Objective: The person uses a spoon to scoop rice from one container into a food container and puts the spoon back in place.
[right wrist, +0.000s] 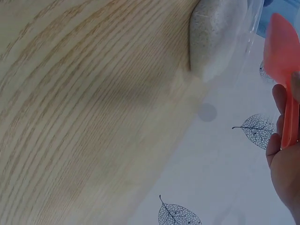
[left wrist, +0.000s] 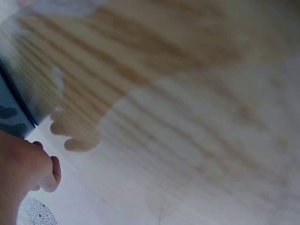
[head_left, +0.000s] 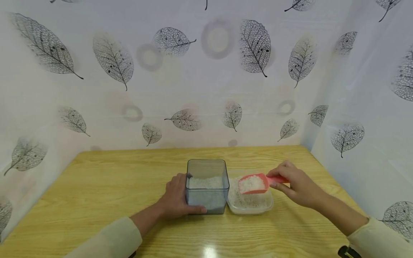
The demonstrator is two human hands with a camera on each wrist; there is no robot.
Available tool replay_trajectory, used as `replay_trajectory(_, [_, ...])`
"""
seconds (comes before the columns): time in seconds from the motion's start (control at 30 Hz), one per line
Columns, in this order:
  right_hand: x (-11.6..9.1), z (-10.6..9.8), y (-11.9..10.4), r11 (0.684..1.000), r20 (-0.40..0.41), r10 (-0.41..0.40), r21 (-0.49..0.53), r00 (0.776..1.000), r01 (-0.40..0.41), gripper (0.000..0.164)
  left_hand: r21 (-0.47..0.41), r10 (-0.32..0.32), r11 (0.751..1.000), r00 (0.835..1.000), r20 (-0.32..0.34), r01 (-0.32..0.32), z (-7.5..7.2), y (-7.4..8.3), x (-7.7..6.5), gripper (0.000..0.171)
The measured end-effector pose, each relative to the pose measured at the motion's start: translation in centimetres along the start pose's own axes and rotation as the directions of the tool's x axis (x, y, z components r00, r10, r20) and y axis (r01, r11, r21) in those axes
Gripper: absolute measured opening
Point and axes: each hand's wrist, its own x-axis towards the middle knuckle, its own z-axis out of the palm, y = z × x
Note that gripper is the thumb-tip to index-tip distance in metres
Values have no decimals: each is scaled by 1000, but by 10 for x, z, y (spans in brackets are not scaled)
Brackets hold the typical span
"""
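A pink-red scoop (head_left: 253, 184) heaped with white rice is held by its handle in my right hand (head_left: 295, 184). It hangs over a clear plastic tub (head_left: 251, 210) that holds more rice. The right wrist view has the scoop (right wrist: 281, 49) from below, with fingers curled round the handle, and the tub (right wrist: 218, 37) behind it. My left hand (head_left: 176, 198) grips the left side of a square grey see-through container (head_left: 207, 202), its thumb across the front. Rice lies inside that container. In the left wrist view, only part of the container (left wrist: 14, 105) shows beside the hand (left wrist: 28, 161).
Both vessels stand side by side on a light wood-grain table (head_left: 122, 182), the tub right of the container. A white sheet with leaf prints (head_left: 206, 86) hangs behind the table and along its sides.
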Motion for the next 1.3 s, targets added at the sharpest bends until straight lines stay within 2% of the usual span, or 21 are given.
replay_trajectory(0.13, [-3,4,4,1000,78,-11,12,997,10,28,-2,-4,1000,1000,1,4,-1,1,0,113])
replay_trajectory(0.23, [-3,6,4,1000,107,-8,14,994,7,29,-2,1,1000,1000,-4,-1,-2,1,0,113])
replay_trajectory(0.63, [1,10,3,998,137,-54,42,989,49,32,-6,3,1000,1000,-11,-3,0,-2,-1,113])
replay_trajectory(1.03, [8,-7,10,992,194,-126,22,973,124,38,8,7,1000,1000,2,-7,-1,0,1,115])
replay_trajectory(1.3, [19,-18,11,977,251,-205,2,946,211,39,-7,11,1000,1000,7,-11,-4,1,-1,114])
